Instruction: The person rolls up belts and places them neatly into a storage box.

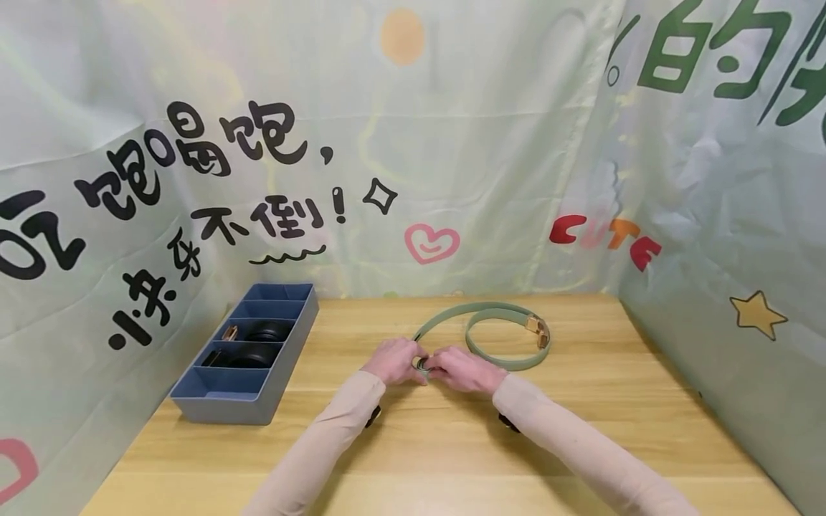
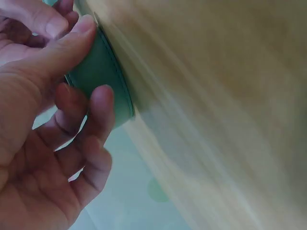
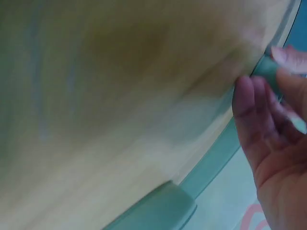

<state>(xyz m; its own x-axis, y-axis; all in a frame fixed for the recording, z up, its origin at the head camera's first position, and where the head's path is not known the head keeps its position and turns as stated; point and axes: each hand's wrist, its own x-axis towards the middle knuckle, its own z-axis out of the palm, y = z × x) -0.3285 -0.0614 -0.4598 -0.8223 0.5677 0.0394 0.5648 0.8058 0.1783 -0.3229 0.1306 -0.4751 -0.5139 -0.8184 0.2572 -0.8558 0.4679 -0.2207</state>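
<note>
A sage-green belt [image 1: 477, 307] lies on edge on the wooden table, its far part looped round to a gold buckle [image 1: 534, 324] at the right. Its near end forms a small roll between my two hands. My left hand [image 1: 392, 360] pinches the roll from the left; in the left wrist view the thumb lies along the green strap [image 2: 106, 72], the other fingers bent near it. On the other side, my right hand [image 1: 466, 369] holds the roll between thumb and fingers. The right wrist view shows more green strap [image 3: 216, 160] beyond that hand. Fingers partly hide the roll.
A blue-grey divided box [image 1: 284, 369] stands at the left of the table. Two of its compartments hold a coiled black belt [image 1: 267, 331] with a gold-toned buckle and another black coil [image 1: 254, 356]. Printed cloth walls [image 1: 503, 179] enclose the table's back and sides.
</note>
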